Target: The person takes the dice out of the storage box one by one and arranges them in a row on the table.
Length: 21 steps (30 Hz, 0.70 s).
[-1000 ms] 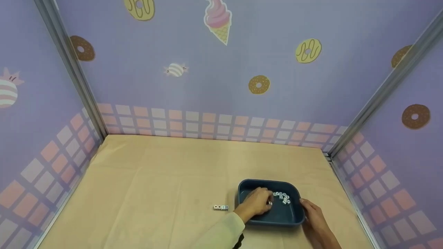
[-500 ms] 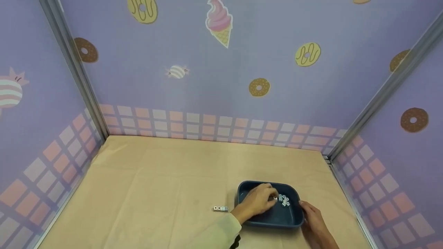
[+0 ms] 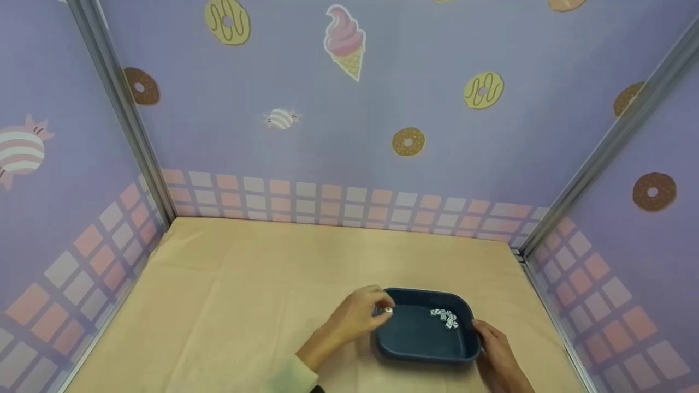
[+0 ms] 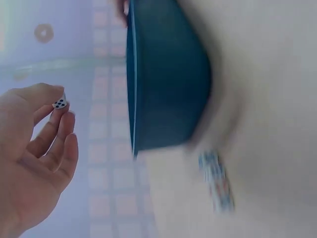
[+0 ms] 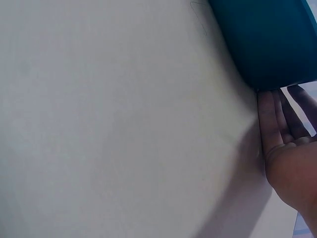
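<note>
My left hand [image 3: 354, 317] pinches a small white die [image 4: 60, 104] between thumb and index finger, above the left rim of a dark blue rectangular bin [image 3: 420, 357]. Black pips show on the die in the left wrist view. Several more white dice [image 3: 445, 316] lie bunched at the right end inside the bin. My right hand [image 3: 498, 349] rests at the bin's right side, its straight fingers [image 5: 267, 116] touching the outer wall. A short row of dice [image 4: 216, 181] stands on the cloth left of the bin, blurred there and hidden behind my left hand in the head view.
A beige cloth [image 3: 246, 284] covers the table. Purple panels with printed sweets and a checked border [image 3: 306, 197] enclose it at the back and both sides, with grey metal posts [image 3: 128, 120] in the corners.
My left hand has lifted out of the bin and moved left with a die between its fingertips. My right hand has stayed at the bin's right side.
</note>
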Motion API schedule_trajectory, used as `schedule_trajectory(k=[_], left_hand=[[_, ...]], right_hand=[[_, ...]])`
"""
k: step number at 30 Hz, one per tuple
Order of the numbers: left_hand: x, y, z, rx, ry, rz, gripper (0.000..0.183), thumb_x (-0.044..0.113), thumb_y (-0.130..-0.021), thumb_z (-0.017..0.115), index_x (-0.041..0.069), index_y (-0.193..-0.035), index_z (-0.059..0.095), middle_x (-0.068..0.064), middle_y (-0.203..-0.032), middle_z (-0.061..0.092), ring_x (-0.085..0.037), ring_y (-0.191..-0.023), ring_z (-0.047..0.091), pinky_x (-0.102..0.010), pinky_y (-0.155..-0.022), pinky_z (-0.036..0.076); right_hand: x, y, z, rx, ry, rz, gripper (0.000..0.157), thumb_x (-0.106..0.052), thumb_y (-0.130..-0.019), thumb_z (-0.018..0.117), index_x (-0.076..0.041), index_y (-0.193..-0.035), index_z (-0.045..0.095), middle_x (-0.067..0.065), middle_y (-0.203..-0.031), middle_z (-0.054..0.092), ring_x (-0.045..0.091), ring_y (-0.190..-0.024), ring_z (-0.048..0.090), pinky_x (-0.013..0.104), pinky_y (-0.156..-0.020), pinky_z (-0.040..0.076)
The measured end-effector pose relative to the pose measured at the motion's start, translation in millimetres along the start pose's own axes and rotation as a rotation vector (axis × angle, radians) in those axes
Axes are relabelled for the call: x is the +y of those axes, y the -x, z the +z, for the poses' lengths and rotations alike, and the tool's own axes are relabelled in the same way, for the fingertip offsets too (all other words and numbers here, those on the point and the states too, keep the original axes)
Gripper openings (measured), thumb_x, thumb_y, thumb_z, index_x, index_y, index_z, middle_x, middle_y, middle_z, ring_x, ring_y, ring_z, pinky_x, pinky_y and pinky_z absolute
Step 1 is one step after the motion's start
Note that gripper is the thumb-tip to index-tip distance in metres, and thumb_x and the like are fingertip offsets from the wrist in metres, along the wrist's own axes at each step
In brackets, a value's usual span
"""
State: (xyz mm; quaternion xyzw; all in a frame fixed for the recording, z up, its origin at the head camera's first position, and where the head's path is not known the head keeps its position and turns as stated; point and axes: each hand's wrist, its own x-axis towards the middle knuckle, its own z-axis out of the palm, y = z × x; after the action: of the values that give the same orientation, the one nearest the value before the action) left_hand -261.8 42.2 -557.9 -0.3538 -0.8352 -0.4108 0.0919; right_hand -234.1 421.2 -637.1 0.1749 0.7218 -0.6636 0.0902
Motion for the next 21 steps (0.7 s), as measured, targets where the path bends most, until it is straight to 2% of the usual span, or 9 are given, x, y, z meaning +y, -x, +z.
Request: schedule_trajectory(k=[3,7,9,13,17,21], left_hand=[[-18.6,15.5,-17.8,0.025,-0.036,-0.038,0.009,0.013,-0.096,0.078,0.011,-0.105,0.077,0.003,-0.100,0.069,-0.013,-0.094,0.067,-0.026,-0.085,0.057],[-45.0,37.6,-30.1,0.016,-0.050,-0.145,0.010,0.011,-0.097,0.077,0.013,-0.106,0.074,0.002,-0.102,0.067,-0.018,-0.096,0.066,-0.031,-0.085,0.057],[-56.1,48.9,-31.6,-0.015,-0.028,-0.195,0.010,0.009,-0.098,0.076,0.011,-0.107,0.073,0.001,-0.103,0.066,-0.019,-0.096,0.066,-0.034,-0.085,0.058],[-73.6,69.7,-30.4,-0.067,0.014,-0.264,0.010,0.005,-0.098,0.074,0.006,-0.108,0.072,0.001,-0.104,0.065,-0.018,-0.097,0.066,-0.032,-0.084,0.059],[-84.1,85.0,-27.5,-0.078,-0.003,-0.276,0.012,0.001,-0.094,0.077,0.006,-0.104,0.071,0.001,-0.101,0.065,-0.014,-0.093,0.065,-0.027,-0.082,0.058],[-87.1,92.1,-24.2,-0.097,-0.019,-0.267,0.013,0.001,-0.094,0.077,0.008,-0.103,0.071,0.001,-0.100,0.066,-0.012,-0.090,0.062,-0.026,-0.081,0.056]], right_hand=[[-3,-2,-0.3,0.002,0.000,0.017,0.066,-0.037,-0.113,0.048,0.010,-0.158,0.036,0.029,-0.170,0.022,0.041,-0.160,0.012,0.058,-0.128,0.009],[-5,-3,-0.5,-0.008,0.007,0.029,0.067,-0.037,-0.112,0.048,0.009,-0.159,0.035,0.029,-0.170,0.021,0.041,-0.160,0.012,0.057,-0.128,0.011],[-5,-2,-0.4,-0.020,-0.009,0.045,0.067,-0.037,-0.112,0.048,0.008,-0.160,0.034,0.028,-0.171,0.019,0.040,-0.161,0.011,0.057,-0.128,0.010],[-4,-1,0.1,-0.031,-0.033,0.068,0.069,-0.037,-0.111,0.048,0.007,-0.161,0.030,0.026,-0.172,0.016,0.040,-0.161,0.008,0.056,-0.128,0.009],[-3,-1,0.6,-0.026,-0.049,0.083,0.071,-0.038,-0.111,0.049,0.007,-0.163,0.028,0.026,-0.173,0.015,0.040,-0.161,0.007,0.056,-0.128,0.010],[-3,0,1.2,-0.009,-0.019,0.084,0.071,-0.039,-0.112,0.048,0.007,-0.163,0.028,0.027,-0.172,0.017,0.041,-0.161,0.008,0.057,-0.128,0.010]])
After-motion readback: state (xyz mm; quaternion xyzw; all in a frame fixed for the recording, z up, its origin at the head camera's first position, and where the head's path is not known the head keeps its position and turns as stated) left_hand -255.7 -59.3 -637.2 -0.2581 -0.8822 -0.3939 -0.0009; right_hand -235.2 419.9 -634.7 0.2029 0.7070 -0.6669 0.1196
